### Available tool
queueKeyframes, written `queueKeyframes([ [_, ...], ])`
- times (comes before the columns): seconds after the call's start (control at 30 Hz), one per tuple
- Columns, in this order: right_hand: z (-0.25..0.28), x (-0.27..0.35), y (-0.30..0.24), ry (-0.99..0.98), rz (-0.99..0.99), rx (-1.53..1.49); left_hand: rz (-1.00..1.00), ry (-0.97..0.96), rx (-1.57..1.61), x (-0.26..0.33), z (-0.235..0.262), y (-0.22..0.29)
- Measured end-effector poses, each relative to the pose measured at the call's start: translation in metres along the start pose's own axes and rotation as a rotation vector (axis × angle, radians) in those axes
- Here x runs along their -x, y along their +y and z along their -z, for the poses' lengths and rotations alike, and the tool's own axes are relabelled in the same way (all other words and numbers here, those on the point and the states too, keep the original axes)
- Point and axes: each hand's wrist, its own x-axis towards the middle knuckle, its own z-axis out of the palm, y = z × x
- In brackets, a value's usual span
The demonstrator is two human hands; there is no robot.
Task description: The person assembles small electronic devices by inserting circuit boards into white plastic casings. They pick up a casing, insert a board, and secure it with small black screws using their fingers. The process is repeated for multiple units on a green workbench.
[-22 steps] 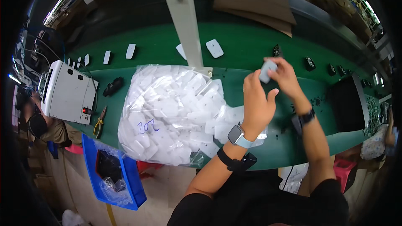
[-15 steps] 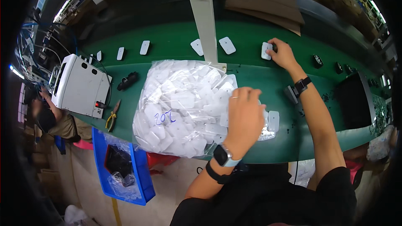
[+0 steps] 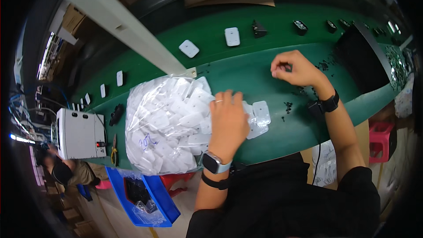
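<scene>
My left hand (image 3: 229, 121) lies at the right edge of a clear plastic bag (image 3: 154, 150) full of white plastic covers, its fingers stretched out over them. Right beside those fingers, a few loose white covers (image 3: 261, 113) rest on the green table. My right hand (image 3: 297, 68) hovers over the table short of the green belt. Its fingers are curled with thumb and forefinger close together; whether something small is in them I cannot make out. A white cover (image 3: 232, 37) lies on the belt, with a black angular part (image 3: 259, 28) just to its right.
More white covers (image 3: 189, 48) and black housings (image 3: 300, 27) sit along the belt. A pale post (image 3: 119, 26) rises behind the bag. Small black bits (image 3: 287, 107) are scattered near a black bin (image 3: 363, 59). Pliers (image 3: 115, 150) and a white machine (image 3: 81, 133) stand left, above a blue crate (image 3: 163, 200).
My view has swung to the right. My right hand has let go of the white cover on the belt and drawn back over the table. My left hand has moved down onto the covers.
</scene>
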Motion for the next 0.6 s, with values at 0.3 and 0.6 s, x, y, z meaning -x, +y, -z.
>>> queueKeyframes([
  [0.3,-0.021,0.049,-0.003,-0.512,0.181,0.148,-0.017,-0.023,-0.034,-0.018,-0.004,-0.016],
  [0.6,-0.023,0.050,0.002,-0.482,0.231,0.296,0.188,0.145,1.070,-0.072,-0.021,0.015],
])
